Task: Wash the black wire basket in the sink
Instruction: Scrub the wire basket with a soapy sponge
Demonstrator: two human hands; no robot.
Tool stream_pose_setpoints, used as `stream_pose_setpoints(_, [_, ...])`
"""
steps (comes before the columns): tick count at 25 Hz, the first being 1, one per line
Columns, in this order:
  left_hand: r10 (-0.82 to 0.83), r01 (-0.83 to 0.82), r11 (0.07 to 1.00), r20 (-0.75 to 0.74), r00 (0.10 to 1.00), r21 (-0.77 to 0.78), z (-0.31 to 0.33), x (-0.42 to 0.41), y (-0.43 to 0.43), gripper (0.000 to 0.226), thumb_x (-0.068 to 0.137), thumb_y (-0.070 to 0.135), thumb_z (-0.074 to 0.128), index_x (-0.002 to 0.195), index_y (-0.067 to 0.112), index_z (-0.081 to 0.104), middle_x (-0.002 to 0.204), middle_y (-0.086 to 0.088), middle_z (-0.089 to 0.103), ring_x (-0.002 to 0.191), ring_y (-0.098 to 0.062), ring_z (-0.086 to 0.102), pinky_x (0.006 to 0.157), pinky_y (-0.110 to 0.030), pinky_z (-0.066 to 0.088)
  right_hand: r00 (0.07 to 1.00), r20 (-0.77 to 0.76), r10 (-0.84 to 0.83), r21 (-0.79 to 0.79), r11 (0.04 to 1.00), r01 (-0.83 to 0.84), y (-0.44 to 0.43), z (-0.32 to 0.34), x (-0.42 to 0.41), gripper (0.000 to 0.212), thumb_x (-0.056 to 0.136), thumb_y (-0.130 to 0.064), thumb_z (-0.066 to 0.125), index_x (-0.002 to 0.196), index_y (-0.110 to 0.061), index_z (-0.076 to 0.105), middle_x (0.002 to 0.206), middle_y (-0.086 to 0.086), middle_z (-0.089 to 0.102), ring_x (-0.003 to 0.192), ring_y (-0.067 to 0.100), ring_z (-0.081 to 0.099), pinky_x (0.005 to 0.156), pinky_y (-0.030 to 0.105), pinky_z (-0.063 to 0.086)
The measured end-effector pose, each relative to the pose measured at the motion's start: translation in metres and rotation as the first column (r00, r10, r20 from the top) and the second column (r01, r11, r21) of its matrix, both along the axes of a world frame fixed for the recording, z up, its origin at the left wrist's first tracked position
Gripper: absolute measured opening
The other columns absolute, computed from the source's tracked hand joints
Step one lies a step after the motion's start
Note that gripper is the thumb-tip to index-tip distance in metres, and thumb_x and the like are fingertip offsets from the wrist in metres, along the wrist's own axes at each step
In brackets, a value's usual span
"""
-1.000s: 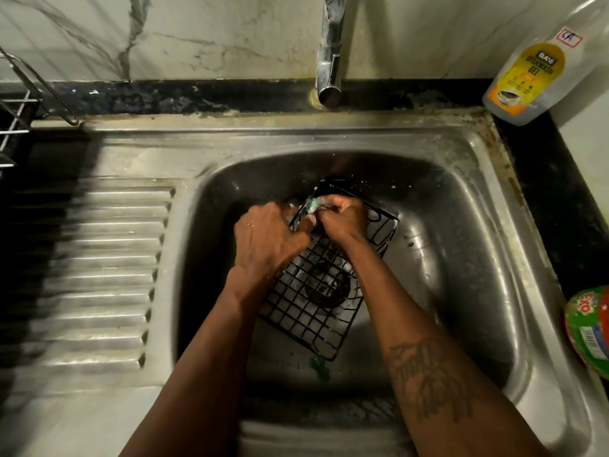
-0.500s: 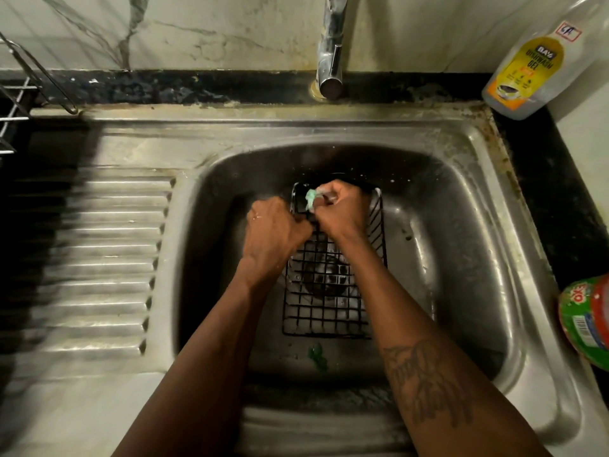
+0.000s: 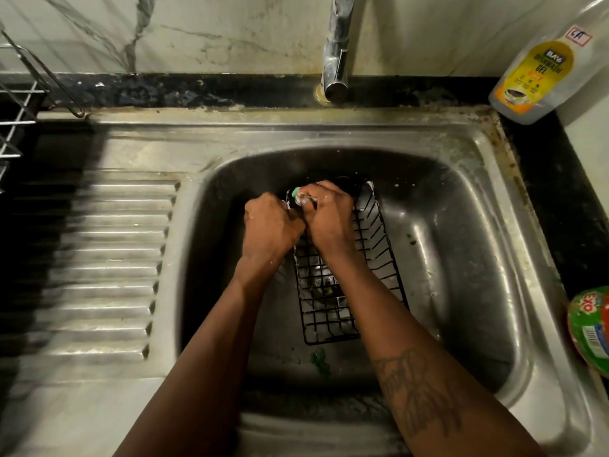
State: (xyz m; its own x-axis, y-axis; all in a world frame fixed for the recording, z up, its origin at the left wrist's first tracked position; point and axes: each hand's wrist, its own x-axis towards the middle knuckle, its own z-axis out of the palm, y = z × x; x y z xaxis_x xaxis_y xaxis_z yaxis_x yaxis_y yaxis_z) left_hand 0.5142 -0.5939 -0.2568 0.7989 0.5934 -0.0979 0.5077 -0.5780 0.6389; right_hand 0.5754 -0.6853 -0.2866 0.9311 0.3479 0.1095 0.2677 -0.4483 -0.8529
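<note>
At the far left stood a wire rack point(image 3: 14, 120); its contents lay out of view. The steel sink point(image 3: 468, 199) held the basket point(image 3: 329, 324), which sat on the basin floor over the drain point(image 3: 324, 285), its long side running away from the person and its right wall raised. Nothing lay in the basket. White suds clung to its wires.

The left hand point(image 3: 270, 225) was curled over the basket's far left rim and gripped it. The right hand point(image 3: 329, 216), touching the left, pinched a green and white scrubber point(image 3: 298, 195) against the basket's far end, fingers closed tight around it. The right forearm crossed above the basket and bore a tattoo. A green scrap point(image 3: 319, 359) lay on the basin floor just beside the basket's near edge, apart from it.

At the far right corner a bottle point(image 3: 540, 70) with a yellow label leaned against the wall; it appeared nearly empty of gel. A green tub point(image 3: 590, 328) rested on the sink's right edge, partly out of frame.

The ribbed drainboard point(image 3: 99, 258) left of the basin was wet and partly in shadow. The black counter point(image 3: 197, 90) behind it was stained, with grime along the sink's back rim. The tap point(image 3: 336, 61) rose behind the basin's centre, with no water running. The wall point(image 3: 214, 31) was veined pale marble.
</note>
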Motion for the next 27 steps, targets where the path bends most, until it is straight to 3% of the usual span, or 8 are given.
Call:
stream_pose_setpoints(5, [-0.021, 0.007, 0.987, -0.087, 0.996, -0.159, 0.001, -0.002, 0.0, 0.018, 0.076, 0.002, 0.068, 0.06, 0.009, 0.064, 0.055, -0.003, 0.067, 0.048, -0.014, 0.067, 0.047, -0.031, 0.059, 0.954, 0.049, -0.295, -0.149, 0.943, 0.299, -0.033, 0.011, 0.004, 0.039, 0.093, -0.003, 0.063, 0.131, -0.009, 0.065, 0.129, 0.012, 0.057, 0.103, 0.007, 0.054, 0.068, 0.002, 0.04])
stream_pose_setpoints(7, [-0.039, 0.024, 0.988, -0.099, 0.994, -0.151, 0.003, -0.002, -0.002, 0.028, 0.077, -0.001, 0.066, 0.054, 0.011, 0.055, 0.049, 0.0, 0.06, 0.04, -0.009, 0.06, 0.039, -0.016, 0.048, 0.96, 0.063, -0.273, -0.208, 0.937, 0.28, -0.034, 0.013, 0.008, 0.035, 0.093, -0.005, 0.063, 0.127, -0.009, 0.068, 0.125, 0.013, 0.058, 0.095, 0.002, 0.049, 0.067, 0.005, 0.042])
stream_pose_setpoints(9, [-0.049, 0.036, 0.99, -0.096, 0.994, -0.133, 0.007, -0.002, -0.001, 0.039, 0.077, 0.001, 0.063, 0.046, 0.015, 0.045, 0.04, 0.006, 0.048, 0.03, -0.005, 0.046, 0.033, -0.008, 0.031, 0.997, 0.081, -0.018, -0.211, 0.977, 0.035, -0.017, 0.017, 0.005, 0.027, 0.093, 0.0, 0.06, 0.117, -0.002, 0.072, 0.108, 0.018, 0.061, 0.088, 0.01, 0.053, 0.078, 0.024, 0.05])
stream_pose_setpoints(12, [-0.07, 0.059, 0.988, -0.075, 0.995, -0.141, 0.011, -0.006, 0.003, 0.042, 0.084, 0.009, 0.061, 0.044, 0.015, 0.048, 0.04, -0.002, 0.056, 0.027, -0.004, 0.049, 0.033, -0.01, 0.035, 0.973, 0.057, 0.224, -0.27, 0.942, -0.201, 0.01, 0.013, 0.002, 0.026, 0.095, 0.0, 0.054, 0.112, 0.0, 0.073, 0.107, 0.023, 0.061, 0.097, 0.028, 0.057, 0.086, 0.028, 0.039])
stream_pose_setpoints(15, [-0.031, 0.017, 0.984, -0.078, 0.996, -0.178, 0.011, -0.004, 0.001, 0.036, 0.082, 0.01, 0.064, 0.047, 0.011, 0.054, 0.043, -0.005, 0.059, 0.032, -0.008, 0.057, 0.037, -0.022, 0.05, 0.986, 0.07, 0.153, -0.29, 0.949, -0.127, 0.007, 0.013, 0.006, 0.027, 0.094, -0.001, 0.053, 0.115, -0.004, 0.07, 0.111, 0.017, 0.059, 0.097, 0.028, 0.057, 0.078, 0.022, 0.04])
stream_pose_setpoints(18, [0.044, -0.072, 0.979, -0.145, 0.988, -0.192, 0.011, -0.002, -0.004, 0.025, 0.078, 0.004, 0.067, 0.055, 0.01, 0.058, 0.054, -0.004, 0.063, 0.046, -0.012, 0.062, 0.043, -0.021, 0.049, 0.987, 0.043, -0.153, -0.286, 0.945, 0.159, -0.024, 0.017, 0.019, 0.024, 0.096, -0.007, 0.06, 0.119, -0.012, 0.061, 0.109, 0.0, 0.055, 0.086, 0.011, 0.059, 0.065, 0.014, 0.051])
stream_pose_setpoints(22, [0.03, -0.089, 0.959, -0.217, 0.976, -0.268, 0.009, -0.002, -0.002, 0.009, 0.08, 0.006, 0.067, 0.071, 0.009, 0.067, 0.071, -0.008, 0.072, 0.059, -0.016, 0.071, 0.056, -0.027, 0.061, 0.934, 0.241, -0.265, -0.383, 0.858, 0.343, -0.047, 0.01, 0.029, 0.024, 0.093, -0.005, 0.061, 0.116, -0.008, 0.067, 0.12, 0.012, 0.055, 0.09, 0.023, 0.065, 0.078, 0.036, 0.061])
stream_pose_setpoints(27, [0.025, -0.091, 0.956, -0.231, 0.973, -0.279, 0.011, -0.001, -0.003, 0.01, 0.08, 0.009, 0.066, 0.071, 0.006, 0.07, 0.069, -0.01, 0.072, 0.059, -0.019, 0.072, 0.059, -0.03, 0.062, 0.972, 0.174, -0.156, -0.251, 0.948, 0.197, -0.024, 0.0, 0.009, 0.022, 0.098, -0.009, 0.058, 0.117, -0.009, 0.068, 0.114, 0.011, 0.061, 0.087, 0.014, 0.058, 0.066, 0.012, 0.044])
